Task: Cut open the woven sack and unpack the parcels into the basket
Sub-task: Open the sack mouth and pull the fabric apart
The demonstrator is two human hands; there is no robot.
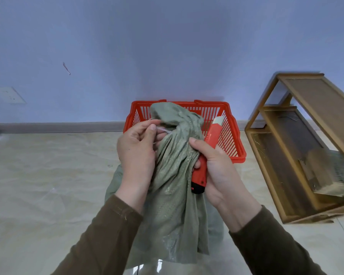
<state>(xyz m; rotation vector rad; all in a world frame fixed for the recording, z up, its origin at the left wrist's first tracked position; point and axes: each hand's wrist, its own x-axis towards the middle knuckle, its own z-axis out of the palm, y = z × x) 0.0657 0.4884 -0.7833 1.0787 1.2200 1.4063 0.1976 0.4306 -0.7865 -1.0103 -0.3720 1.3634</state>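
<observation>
pale floor lay under the soft, limp sack (pixel 175 175); my left hand (pixel 136 153) pinched its tie (pixel 164 130), right hand (pixel 216 171) gripped neck and knife (pixel 209 147).

bunched sack neck (pixel 175 124) blocking the basket (pixel 234 139) mouth, open floor (pixel 48 175) left, wooden shelf (pixel 298 155) crowding right

We see two forearms in long brown sleeves, the left sleeve (pixel 99 235) and the right sleeve (pixel 270 253) alike in a plain, matte cloth. Each sleeve ends at the wrist, the cuffs slightly creased. A few pale specks of lint cling near the left cuff. The left hand (pixel 136 149) and the right hand (pixel 218 169) are bare, without gloves, rings or a watch.
</observation>
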